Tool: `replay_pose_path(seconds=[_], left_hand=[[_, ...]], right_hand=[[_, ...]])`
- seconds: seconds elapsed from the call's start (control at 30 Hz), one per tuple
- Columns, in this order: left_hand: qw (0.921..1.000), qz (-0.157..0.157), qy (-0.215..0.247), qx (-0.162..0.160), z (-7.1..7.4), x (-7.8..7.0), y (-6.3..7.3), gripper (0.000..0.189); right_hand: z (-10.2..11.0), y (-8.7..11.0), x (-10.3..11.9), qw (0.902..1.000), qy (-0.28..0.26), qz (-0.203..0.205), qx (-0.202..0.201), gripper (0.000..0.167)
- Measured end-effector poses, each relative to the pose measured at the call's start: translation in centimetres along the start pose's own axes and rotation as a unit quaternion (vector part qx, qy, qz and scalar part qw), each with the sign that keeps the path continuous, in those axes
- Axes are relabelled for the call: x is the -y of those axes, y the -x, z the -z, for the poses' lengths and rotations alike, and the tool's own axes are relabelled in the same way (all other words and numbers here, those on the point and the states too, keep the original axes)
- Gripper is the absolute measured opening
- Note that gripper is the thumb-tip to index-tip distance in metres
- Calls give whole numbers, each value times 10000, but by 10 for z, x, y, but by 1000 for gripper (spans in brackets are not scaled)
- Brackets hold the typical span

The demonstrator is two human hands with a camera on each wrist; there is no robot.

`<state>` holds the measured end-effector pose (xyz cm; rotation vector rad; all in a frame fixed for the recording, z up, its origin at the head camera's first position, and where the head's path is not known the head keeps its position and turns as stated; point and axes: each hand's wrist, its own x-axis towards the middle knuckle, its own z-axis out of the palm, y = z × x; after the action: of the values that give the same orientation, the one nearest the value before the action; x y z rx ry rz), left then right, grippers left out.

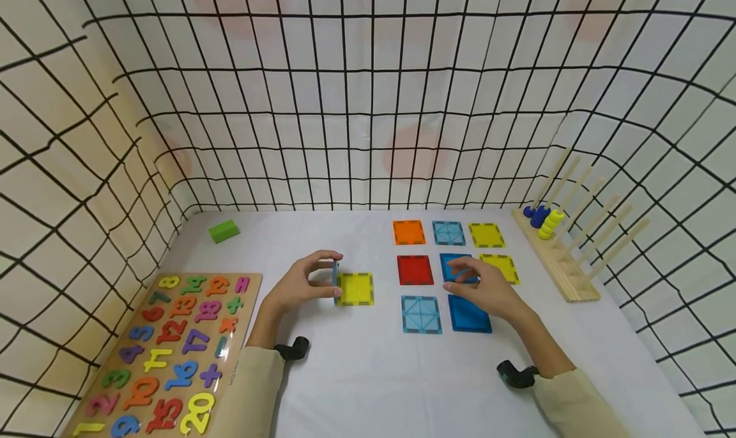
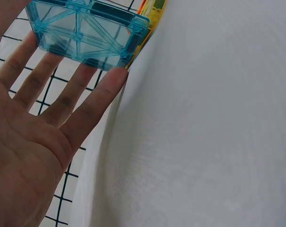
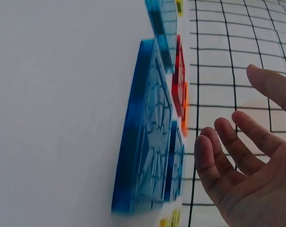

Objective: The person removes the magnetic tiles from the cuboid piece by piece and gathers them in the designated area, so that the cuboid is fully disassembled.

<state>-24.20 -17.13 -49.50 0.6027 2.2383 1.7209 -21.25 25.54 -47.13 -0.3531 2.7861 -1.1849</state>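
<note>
My left hand (image 1: 296, 286) pinches a light blue see-through magnetic tile (image 2: 79, 30) between thumb and fingers. It stands upright along the left edge of a yellow square tile (image 1: 358, 290), which lies flat on the table. My right hand (image 1: 487, 290) is raised over a blue tile (image 1: 450, 260), its fingers loosely bent and nothing between them. Just below that hand lies a darker blue tile (image 1: 470, 315). Beside it are a light blue tile (image 1: 421, 315) and a red tile (image 1: 415, 270).
Behind these lie an orange tile (image 1: 409, 232), a light blue tile (image 1: 449, 233) and two yellow tiles (image 1: 487, 235). At right stands a wooden peg board (image 1: 566, 278) with beads. A number board (image 1: 230, 348) and green block (image 1: 224, 231) are at left. Black wire grid (image 1: 368, 112) surrounds the table.
</note>
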Motion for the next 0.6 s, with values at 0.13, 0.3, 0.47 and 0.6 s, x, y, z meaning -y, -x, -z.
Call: replay_pose_path(seconds=[0.13,0.3,0.47,0.6], left_hand=[[10000,57,-23,-62,0,-2,1,75],[9998,138,-122,-123,-3,-4,1,74],[9996,127,-201,-175,-4,-4,0,73],[9996,114,-201,-187,-4,-4,0,73]], right_hand=[[-15,-11,11,9999,-41,77,115,63],[-35,-21,26,9992,-109,302,256,63],[-53,-30,44,9981,-66,435,428,67],[-66,-40,54,9967,-63,527,618,71]])
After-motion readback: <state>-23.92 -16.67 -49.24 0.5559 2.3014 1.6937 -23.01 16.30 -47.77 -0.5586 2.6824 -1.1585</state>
